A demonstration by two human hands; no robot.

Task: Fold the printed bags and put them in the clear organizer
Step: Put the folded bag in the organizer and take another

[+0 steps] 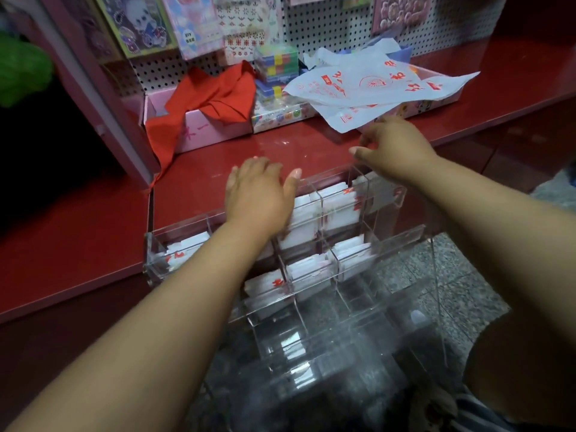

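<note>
The loose printed bags (371, 88) lie spread just beyond the clear organizer (311, 260), long axis running left to right, and the right hand (396, 148) is nearer, almost at their front edge, fingers loosely curled and gripping nothing I can see. The left hand (260, 191) rests flat and open over the organizer's back compartments of folded bags (335, 210); a red cloth (205, 98) on a pink box (202, 132) sits left of the bags, not in the way.

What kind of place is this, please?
Probably a small stationery or gift shop: sticker sheets hang on a pegboard above a red counter, with boxed goods on display.
</note>
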